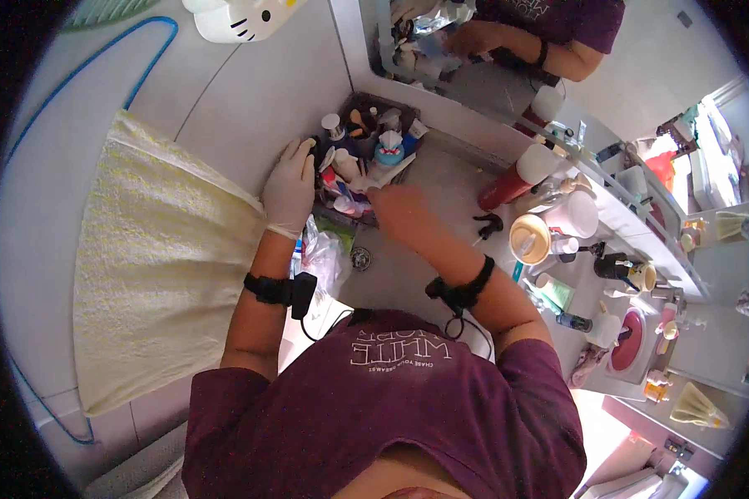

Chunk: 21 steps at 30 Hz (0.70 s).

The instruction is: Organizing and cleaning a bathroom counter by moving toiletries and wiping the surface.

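The grip of the left hand (288,190) is at the left side of a dark basket (410,176). This hand wears a thin white glove (285,218), and its fingers are long and close together. I cannot tell if they pinch anything. The right hand (398,214) is at the near right side of the basket, and its fingertips point in at the small things. It is blurry, so I cannot tell if its grip is pinching something.

The basket sits in the corner, against the wall. It is full of little things. A bottle with a white cap (332,125) stands near the back. A round blue jar (389,153) is on the right. A pink and white tube (344,205) lies at the near end, between the hands.

Close to the left arm there is a crinkly clear bag (328,259). A round metal drain (360,259) is beside it, on the grey worktop (441,179). To the right are a small black hook-shaped thing (489,225), a red can with a white top (508,181) and a cream tub (529,238). A pale yellow towel (162,274) hangs on the left.
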{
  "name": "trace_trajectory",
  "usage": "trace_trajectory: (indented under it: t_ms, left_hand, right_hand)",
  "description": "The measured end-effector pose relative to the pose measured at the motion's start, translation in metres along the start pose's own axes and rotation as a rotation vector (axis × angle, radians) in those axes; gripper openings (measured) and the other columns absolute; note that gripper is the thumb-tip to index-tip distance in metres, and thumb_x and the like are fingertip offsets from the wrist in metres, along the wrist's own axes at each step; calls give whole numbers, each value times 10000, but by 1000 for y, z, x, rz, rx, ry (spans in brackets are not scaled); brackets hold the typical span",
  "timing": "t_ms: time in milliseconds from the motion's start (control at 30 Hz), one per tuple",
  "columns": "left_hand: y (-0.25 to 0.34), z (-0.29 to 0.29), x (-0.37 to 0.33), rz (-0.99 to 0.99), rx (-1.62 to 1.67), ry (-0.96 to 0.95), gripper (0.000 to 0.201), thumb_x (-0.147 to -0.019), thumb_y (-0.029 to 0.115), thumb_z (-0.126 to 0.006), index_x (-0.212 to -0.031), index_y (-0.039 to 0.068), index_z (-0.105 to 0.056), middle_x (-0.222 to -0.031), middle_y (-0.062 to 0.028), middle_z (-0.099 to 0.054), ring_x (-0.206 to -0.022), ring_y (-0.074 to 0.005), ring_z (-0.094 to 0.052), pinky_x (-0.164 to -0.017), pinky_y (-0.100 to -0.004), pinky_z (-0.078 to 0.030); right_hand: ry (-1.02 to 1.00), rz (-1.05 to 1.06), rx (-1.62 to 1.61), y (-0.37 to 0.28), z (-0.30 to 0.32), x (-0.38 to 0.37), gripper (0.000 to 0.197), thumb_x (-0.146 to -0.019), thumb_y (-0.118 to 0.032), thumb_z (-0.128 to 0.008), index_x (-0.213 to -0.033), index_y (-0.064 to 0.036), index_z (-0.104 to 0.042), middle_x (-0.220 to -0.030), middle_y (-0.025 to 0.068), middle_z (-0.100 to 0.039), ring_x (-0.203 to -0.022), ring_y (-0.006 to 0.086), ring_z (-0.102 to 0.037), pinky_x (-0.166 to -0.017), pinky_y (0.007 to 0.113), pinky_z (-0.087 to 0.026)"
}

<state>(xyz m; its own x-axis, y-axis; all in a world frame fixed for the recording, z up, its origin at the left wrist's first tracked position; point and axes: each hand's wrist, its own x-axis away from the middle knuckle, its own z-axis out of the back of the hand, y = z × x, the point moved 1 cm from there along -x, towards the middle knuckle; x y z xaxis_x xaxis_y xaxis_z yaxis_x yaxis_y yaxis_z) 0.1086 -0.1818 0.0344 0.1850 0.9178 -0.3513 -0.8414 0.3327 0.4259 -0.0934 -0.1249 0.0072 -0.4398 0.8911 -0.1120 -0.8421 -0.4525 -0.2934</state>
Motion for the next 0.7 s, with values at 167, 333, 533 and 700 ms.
trace_trajectory:
  t_ms: [167, 333, 533, 700]
  left_hand:
    - [-5, -3, -3, -25, -3, 1, 341, -986, 197, -449, -1257, 34, -575, -1293, -234, -554, -1187, -392, -533, -997, -436, -439]
    - [-14, -6, 2, -64, -148, -31, 346, -992, 177, -430, -1278, 36, -564, -1255, -219, -583, -1166, -374, -554, -990, -439, -436]
    - [-9, -12, -3, -156, -86, -23, 365, -997, 171, -430, -1290, -2, -562, -1262, -211, -591, -1167, -362, -563, -986, -406, -442]
    - [-10, -11, -2, -157, -33, -74, 402, -989, 188, -455, -1333, -8, -525, -1295, -208, -573, -1194, -352, -550, -992, -391, -434]
  right_hand:
    - [-127, 110, -48, -2, 8, -39, 190, -834, -228, -634, -840, -54, -710, -833, 152, -698, -814, 355, -693, -633, 503, -528]
    - [-111, 117, 39, -25, -34, -87, 166, -798, -248, -669, -875, -135, -763, -930, 66, -735, -877, 280, -709, -657, 441, -555]
    - [-272, -204, -84, -16, -100, -123, 194, -812, -219, -670, -939, -105, -761, -967, 103, -730, -931, 288, -707, -685, 440, -558]
    - [135, -162, -116, -10, -70, -77, 279, -816, -214, -662, -1055, -75, -701, -984, 135, -703, -909, 311, -688, -709, 444, -552]
